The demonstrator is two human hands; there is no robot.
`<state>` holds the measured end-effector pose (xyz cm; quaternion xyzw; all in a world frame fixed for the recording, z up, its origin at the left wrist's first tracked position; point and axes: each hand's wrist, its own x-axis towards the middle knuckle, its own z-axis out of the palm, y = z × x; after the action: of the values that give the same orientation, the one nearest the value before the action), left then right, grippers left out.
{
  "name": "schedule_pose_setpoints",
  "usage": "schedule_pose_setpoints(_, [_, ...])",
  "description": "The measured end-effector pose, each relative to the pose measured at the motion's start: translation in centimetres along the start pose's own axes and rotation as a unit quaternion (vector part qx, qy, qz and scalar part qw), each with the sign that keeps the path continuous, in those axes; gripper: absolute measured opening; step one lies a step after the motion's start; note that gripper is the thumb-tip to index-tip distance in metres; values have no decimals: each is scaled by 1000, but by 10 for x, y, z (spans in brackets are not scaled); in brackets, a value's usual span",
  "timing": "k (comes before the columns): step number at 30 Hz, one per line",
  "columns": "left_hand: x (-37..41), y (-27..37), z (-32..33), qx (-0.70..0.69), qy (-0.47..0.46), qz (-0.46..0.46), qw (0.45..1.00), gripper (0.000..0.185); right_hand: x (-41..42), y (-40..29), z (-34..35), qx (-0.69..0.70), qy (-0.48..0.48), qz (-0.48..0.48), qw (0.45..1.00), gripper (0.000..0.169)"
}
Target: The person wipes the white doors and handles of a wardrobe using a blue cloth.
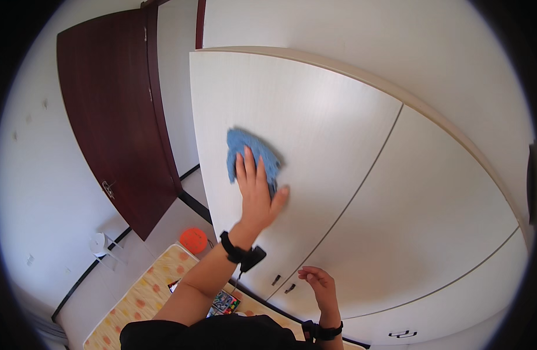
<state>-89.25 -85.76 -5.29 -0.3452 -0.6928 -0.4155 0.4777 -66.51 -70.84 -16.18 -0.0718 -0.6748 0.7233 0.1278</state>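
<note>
My left hand [254, 192] lies with fingers spread over a blue microfiber cloth [251, 153], pressing it against the tall white wardrobe door [312, 122]. The thumb rests off the cloth, at its lower right. Lower right, my right hand [319, 280] is raised beside the wardrobe with loosely bent fingers and nothing in it. Just left of that hand are two small dark door handles [283, 284], one on each side of the seam between the doors. Both wrists wear black straps, the left one with a black device attached.
A dark red door [115, 109] stands at the left beside a doorway. Below it are a white stool [100, 245] and an orange round object [193, 240] on the floor. A patterned mattress [137, 302] lies at the wardrobe's foot, with a colourful box [224, 302] on it.
</note>
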Motion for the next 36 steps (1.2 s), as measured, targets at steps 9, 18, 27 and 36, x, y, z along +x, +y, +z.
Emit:
schedule_pose_setpoints(9, [91,-57,-38,6,0,102,995,71,32,4,51,1,19,-12,1000,22])
schedule_pose_setpoints(18, [120,-121,-63,41,50,73,995,74,57,16,92,3,47,9,999,22])
schedule_pose_setpoints(27, [112,-140,-68,23,38,72,996,72,62,29,101,-12,30,13,999,22])
schedule_pose_setpoints(36, [159,-151,-77,-12,102,79,992,80,93,35,140,9,5,12,1000,22])
